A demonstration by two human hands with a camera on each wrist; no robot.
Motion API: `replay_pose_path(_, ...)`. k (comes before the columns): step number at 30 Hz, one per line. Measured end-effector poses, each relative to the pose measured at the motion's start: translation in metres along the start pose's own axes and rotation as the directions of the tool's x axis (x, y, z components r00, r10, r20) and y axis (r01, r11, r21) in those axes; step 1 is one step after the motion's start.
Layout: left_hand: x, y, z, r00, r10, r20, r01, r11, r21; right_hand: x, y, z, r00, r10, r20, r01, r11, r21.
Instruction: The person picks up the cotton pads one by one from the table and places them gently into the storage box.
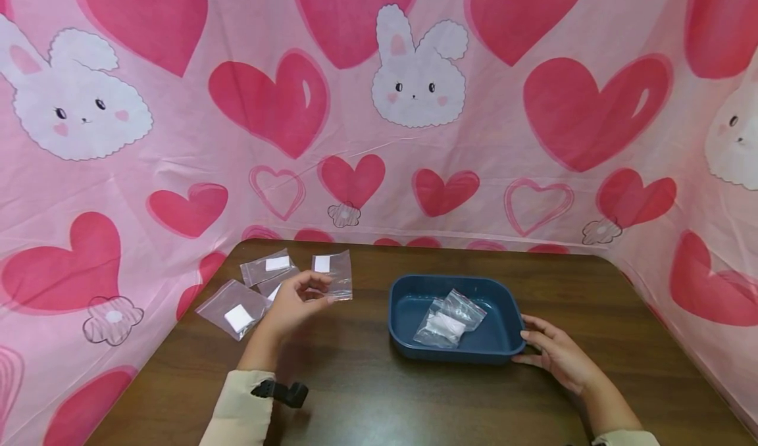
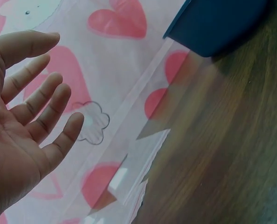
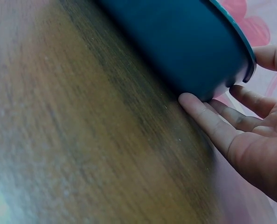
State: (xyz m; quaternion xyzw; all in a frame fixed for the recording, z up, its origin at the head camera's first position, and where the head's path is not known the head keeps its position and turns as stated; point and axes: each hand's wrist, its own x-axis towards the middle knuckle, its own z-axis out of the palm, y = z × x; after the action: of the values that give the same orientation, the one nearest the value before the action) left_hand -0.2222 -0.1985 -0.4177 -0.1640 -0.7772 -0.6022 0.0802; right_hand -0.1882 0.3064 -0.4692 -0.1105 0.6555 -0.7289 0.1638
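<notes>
My left hand [image 1: 297,301] hovers over the left side of the table, fingers loosely bent with nothing between them; its palm faces inward in the left wrist view. Near it lie several clear zip bags [image 1: 212,309] with small white rectangles in or on them. One bag [image 1: 340,278] is just beyond the fingertips. My right hand [image 1: 559,354] holds the right end of a dark blue tray [image 1: 408,350], thumb at the near corner and fingers along the end. Inside the tray are crumpled clear bags [image 1: 445,327] with white contents, overlapping, so their number is unclear.
The brown wooden table [image 1: 355,393] ends at a pink cloth backdrop [image 1: 379,143] printed with hearts and rabbits, which encloses it at the back and sides. A black strap [image 1: 281,393] sits round the left sleeve.
</notes>
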Motion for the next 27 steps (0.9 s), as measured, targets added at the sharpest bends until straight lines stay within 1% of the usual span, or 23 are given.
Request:
replay_pose_path(5,-0.004,-0.006,-0.009,0.998,0.047,-0.032,-0.048,0.999,-0.01,0.0,0.0,-0.001,1.0,0.006,-0.01,-0.006,1.0,-0.011)
replay_pose_path(9,-0.008,-0.007,-0.013,0.996,0.073,-0.057,-0.073,0.997,0.014,0.0,0.0,0.0,1.0,0.006,-0.009,-0.006,1.0,-0.012)
replay_pose_path(11,-0.01,-0.006,-0.015,0.994,0.075,-0.078,-0.071,0.996,0.044,0.0,0.0,0.0,1.0,0.009,-0.01,-0.009,1.0,-0.011)
replay_pose_path(15,-0.016,0.006,-0.019,0.992,0.047,-0.114,-0.036,0.994,0.1,0.0,0.0,0.0,1.0,0.021,-0.016,-0.022,1.0,-0.008)
replay_pose_path(17,-0.019,0.011,-0.022,0.991,0.032,-0.127,-0.017,0.993,0.116,0.0,0.0,0.0,1.0,0.021,-0.014,-0.021,1.0,-0.004)
replay_pose_path(19,-0.021,0.012,-0.026,0.99,0.031,-0.138,-0.014,0.992,0.123,0.0,0.0,0.0,1.0,0.018,-0.006,-0.018,1.0,0.0)
replay_pose_path(21,-0.022,0.006,-0.032,0.989,0.035,-0.146,-0.017,0.992,0.127,0.0,0.0,0.0,1.0,0.015,-0.005,-0.015,1.0,0.004)
replay_pose_path(23,-0.023,-0.003,-0.039,0.988,0.041,-0.149,-0.022,0.992,0.124,0.0,0.0,-0.001,1.0,0.016,-0.007,-0.016,1.0,0.008)
replay_pose_path(25,-0.025,-0.011,-0.045,0.988,0.04,-0.15,-0.02,0.991,0.136,0.0,0.0,0.0,1.0,0.019,-0.013,-0.018,1.0,0.011)
replay_pose_path(27,-0.027,-0.017,-0.051,0.988,0.042,-0.147,-0.019,0.988,0.151,0.0,0.001,0.0,1.0,0.018,-0.01,-0.018,1.0,0.017)
